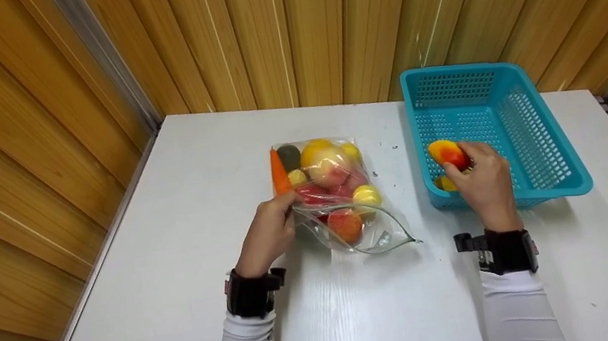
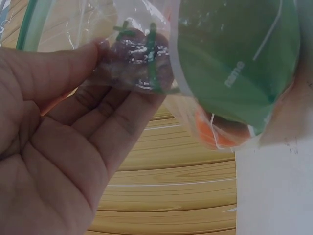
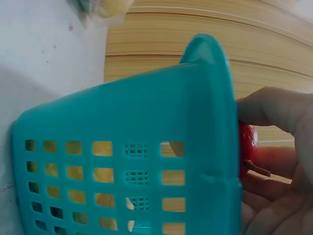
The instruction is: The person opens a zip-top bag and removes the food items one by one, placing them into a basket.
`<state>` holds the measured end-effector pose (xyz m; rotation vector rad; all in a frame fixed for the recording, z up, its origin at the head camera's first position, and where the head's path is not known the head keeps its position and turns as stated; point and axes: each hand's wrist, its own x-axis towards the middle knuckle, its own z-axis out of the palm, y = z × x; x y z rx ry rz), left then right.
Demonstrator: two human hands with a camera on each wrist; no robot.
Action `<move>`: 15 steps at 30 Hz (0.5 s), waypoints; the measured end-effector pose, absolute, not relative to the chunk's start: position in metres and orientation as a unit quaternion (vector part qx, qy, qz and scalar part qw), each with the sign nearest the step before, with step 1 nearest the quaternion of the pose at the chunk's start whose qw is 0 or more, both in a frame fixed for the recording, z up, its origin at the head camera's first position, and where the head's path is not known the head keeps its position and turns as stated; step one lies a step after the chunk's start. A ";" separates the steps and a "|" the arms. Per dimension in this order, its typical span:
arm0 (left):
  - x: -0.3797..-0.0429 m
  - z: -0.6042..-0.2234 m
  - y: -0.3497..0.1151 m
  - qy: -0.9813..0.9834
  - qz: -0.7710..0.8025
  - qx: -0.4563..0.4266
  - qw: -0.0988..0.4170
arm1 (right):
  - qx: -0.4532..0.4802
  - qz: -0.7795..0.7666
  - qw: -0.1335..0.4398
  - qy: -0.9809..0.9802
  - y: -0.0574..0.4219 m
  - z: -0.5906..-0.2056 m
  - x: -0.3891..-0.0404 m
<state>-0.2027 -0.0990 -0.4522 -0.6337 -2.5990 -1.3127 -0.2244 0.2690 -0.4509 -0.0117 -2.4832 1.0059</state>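
A clear zip bag (image 1: 388, 236) lies on the table with its zip mouth facing me. My left hand (image 1: 268, 231) pinches the bag's left edge beside the mouth; the left wrist view shows the thumb and fingers (image 2: 122, 117) on the plastic. Inside are a carrot (image 1: 279, 174), a peach (image 1: 329, 167), a red-orange round fruit (image 1: 345, 226), a yellow fruit (image 1: 367, 197) and several more pieces. Over the near left part of a teal basket (image 1: 578, 185), my right hand (image 1: 485, 178) grips a red-and-yellow mango (image 1: 448, 154). Its stem shows in the right wrist view.
Another yellow piece (image 1: 445, 183) sits in the basket below the right hand, partly hidden. The basket stands at the right of the white table (image 1: 174, 276). Wood-look panels (image 1: 312, 29) rise behind the table.
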 end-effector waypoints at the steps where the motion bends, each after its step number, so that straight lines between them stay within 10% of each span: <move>1: -0.203 -0.452 -0.099 -0.869 -0.439 -0.212 0.082 | -0.009 0.363 0.225 -0.904 0.269 -0.452 -0.225; 15: -0.201 -0.451 -0.098 -0.875 -0.429 -0.209 0.087 | -0.019 0.336 0.195 -0.921 0.269 -0.464 -0.232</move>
